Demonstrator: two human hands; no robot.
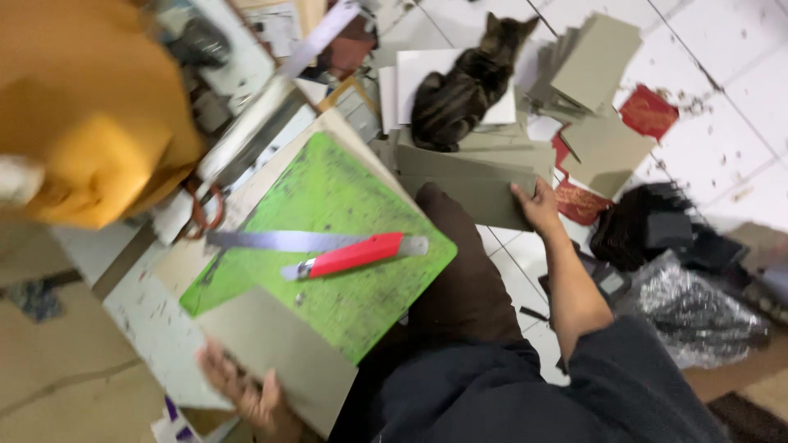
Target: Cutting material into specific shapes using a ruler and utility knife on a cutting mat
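The person's left hand (246,392) has its grip clamped on the near edge of a grey card sheet (279,357) that lies over the near corner of the green cutting mat (328,197). The right hand (538,205), beyond the mat, presses flat with fingers apart on a stack of grey boards (468,176) just in front of a cat (460,90). For a clean job, the sheet would best sit square on the mat, well clear of the red utility knife (353,256) and steel ruler (271,240) at the mat's middle.
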